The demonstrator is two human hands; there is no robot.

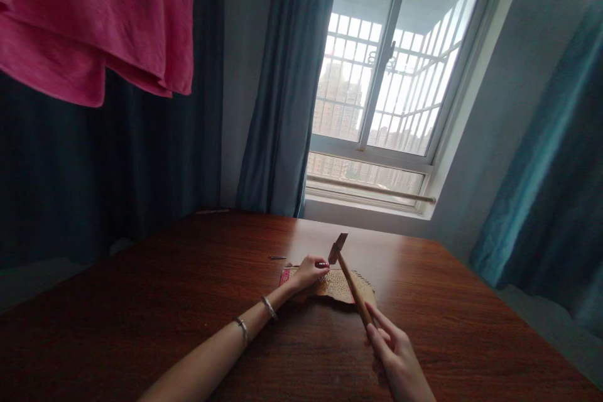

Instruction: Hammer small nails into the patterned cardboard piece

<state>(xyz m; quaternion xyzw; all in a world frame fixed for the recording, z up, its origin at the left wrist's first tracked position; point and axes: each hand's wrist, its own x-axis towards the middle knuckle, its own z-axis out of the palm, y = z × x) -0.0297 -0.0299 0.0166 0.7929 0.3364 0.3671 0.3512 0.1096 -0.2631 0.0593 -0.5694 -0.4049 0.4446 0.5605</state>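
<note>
— Head view had the left hand (308, 271) pinched together on what looked like a small pin (322, 264), set on the wooden board (332, 289) under its fingers.
— And the right hand (396, 355) was clamped low on the hammer (352, 286), whose head was raised just beside those fingertips.
— Short, light taps seemed wisest, with the pin held straight.
— Agreed. A loose nail (277, 257) lay on the table (188, 301), left of the left hand.

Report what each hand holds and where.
The right hand grips the hammer by its handle's end. The left hand rests on the wooden board; any pinch there is too small to tell.
</note>
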